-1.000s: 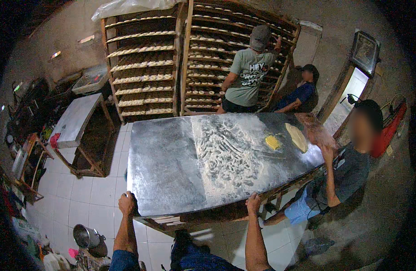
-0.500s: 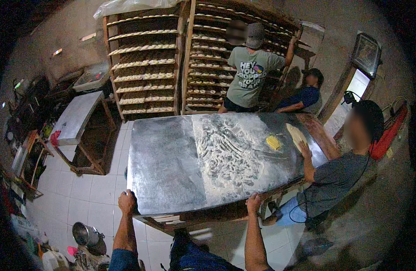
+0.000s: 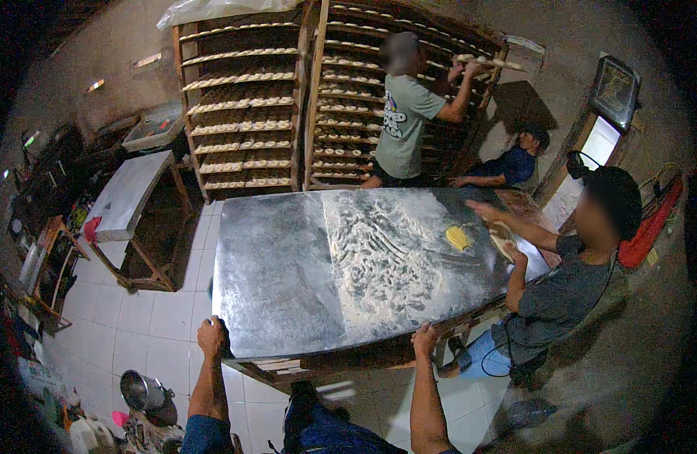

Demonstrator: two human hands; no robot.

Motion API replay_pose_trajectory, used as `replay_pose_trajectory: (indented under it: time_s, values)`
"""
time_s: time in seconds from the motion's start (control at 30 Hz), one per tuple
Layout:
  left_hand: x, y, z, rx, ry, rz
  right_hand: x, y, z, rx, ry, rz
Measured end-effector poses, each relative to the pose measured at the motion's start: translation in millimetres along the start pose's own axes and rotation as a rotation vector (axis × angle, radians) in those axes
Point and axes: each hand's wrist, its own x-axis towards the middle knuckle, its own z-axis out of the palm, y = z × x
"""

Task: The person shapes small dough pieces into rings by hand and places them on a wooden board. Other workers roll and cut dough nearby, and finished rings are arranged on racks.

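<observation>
A long metal-topped table [image 3: 276, 265] stands in front of me, its right half strewn with white flour [image 3: 386, 280]. My left hand [image 3: 211, 337] is closed round the table's left edge by the near corner, where a dark patch beside the fingers is unclear. Farther right, my right hand [image 3: 425, 340] is curled closed on the near edge. Both arms reach forward from below. Towards the table's right end lies a flat yellow piece [image 3: 457, 238], perhaps dough or fat. Beyond it is a pale, flattened dough piece [image 3: 502, 242], partly covered by a co-worker's arms.
A co-worker in grey [image 3: 564, 291] works at the table's right side. Another person [image 3: 409, 121] lifts a loaded board by tall racks [image 3: 242, 110] of shaped dough; a third [image 3: 515, 163] crouches behind. On the left are a small metal table [image 3: 129, 193] and a metal pot [image 3: 140, 390].
The person at the racks has turned right and now holds a board with dough. At the right, the co-worker's other arm has stretched across the dough. My hands stay in place.
</observation>
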Motion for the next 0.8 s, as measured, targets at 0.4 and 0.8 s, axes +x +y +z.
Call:
replay_pose_trajectory:
  time_s: [0.4,0.8]
  values:
    - [3.4,9.4,-0.9,-0.146,-0.037,-0.159,11.1,15.9,-0.2,0.06,0.025,-0.045]
    - [5.3,12.6,6.3,-0.265,0.066,-0.136,2.8,0.5,-9.1,0.035,0.011,-0.012]
